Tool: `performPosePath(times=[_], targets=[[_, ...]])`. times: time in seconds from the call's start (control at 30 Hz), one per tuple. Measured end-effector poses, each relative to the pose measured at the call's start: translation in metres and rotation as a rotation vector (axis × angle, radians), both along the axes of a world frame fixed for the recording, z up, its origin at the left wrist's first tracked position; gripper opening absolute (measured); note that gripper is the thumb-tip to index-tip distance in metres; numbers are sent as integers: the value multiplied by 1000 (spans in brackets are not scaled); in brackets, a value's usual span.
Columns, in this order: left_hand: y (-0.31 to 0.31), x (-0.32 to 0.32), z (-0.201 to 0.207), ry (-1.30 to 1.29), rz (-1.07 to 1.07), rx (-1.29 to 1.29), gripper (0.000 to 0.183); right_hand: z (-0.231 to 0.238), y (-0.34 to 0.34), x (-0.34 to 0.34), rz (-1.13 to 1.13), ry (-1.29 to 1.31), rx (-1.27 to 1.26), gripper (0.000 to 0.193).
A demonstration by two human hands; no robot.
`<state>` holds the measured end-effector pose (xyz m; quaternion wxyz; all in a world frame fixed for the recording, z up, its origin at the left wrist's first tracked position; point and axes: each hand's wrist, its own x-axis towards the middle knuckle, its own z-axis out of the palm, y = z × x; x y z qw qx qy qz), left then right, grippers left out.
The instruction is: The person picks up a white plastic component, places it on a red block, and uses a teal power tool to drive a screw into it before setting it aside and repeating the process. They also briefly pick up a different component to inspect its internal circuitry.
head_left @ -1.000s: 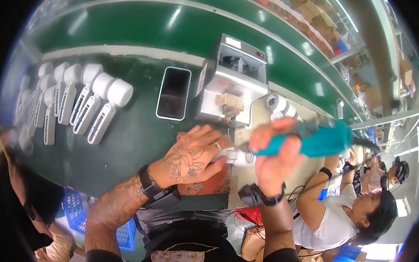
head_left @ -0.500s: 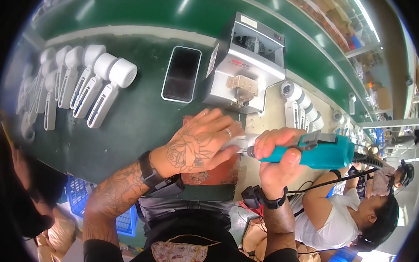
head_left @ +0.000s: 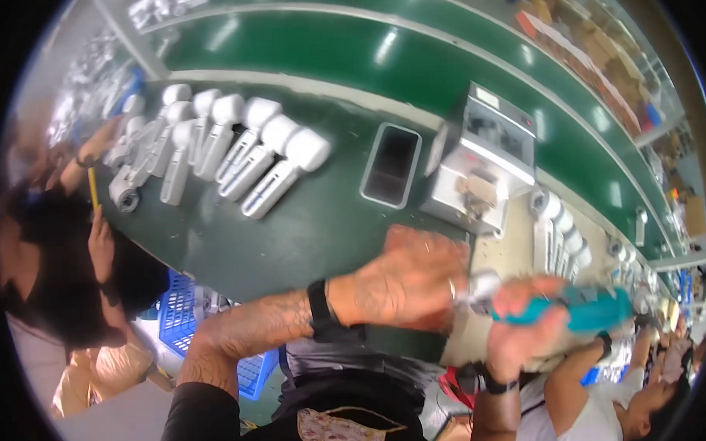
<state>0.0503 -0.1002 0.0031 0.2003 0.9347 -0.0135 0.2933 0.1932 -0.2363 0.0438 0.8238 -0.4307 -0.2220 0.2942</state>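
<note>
My left hand (head_left: 398, 289), blurred by motion, is closed round a white part (head_left: 483, 284), which shows just beyond the fingers. Most of that part is hidden, so its full shape cannot be made out. A teal electric screwdriver (head_left: 597, 309) lies in my right hand (head_left: 524, 327), its fingers wrapped round the body. The driver points left, its tip close to the white part; whether they touch is too smeared to tell. Below my left hand a reddish-brown mat (head_left: 433, 324) covers the bench edge.
Several white handheld devices (head_left: 308, 148) with round heads lie left on the green bench (head_left: 237, 248). A phone (head_left: 391, 165) and a grey metal machine (head_left: 483, 158) stand beyond my hands. More devices (head_left: 563, 229) line the right. Co-workers sit on both sides; a blue crate (head_left: 177, 312) is below.
The view has swung left, so bench things appear farther right and lower. Both hands still hold the white part and screwdriver; a co-worker's arms now show at left.
</note>
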Motion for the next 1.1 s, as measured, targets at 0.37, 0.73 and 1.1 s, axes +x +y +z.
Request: performPosePath(times=[0.37,0.73,1.1], targets=[[62,-99,5,281,797,119,28,0,-69,-23,-64,-319,70,58],[6,21,58,-7,470,-21,30,0,-94,-15,66,-294,-81,66],[-25,259,-33,182,399,-402,56,-11,-112,-19,173,-246,69,54]])
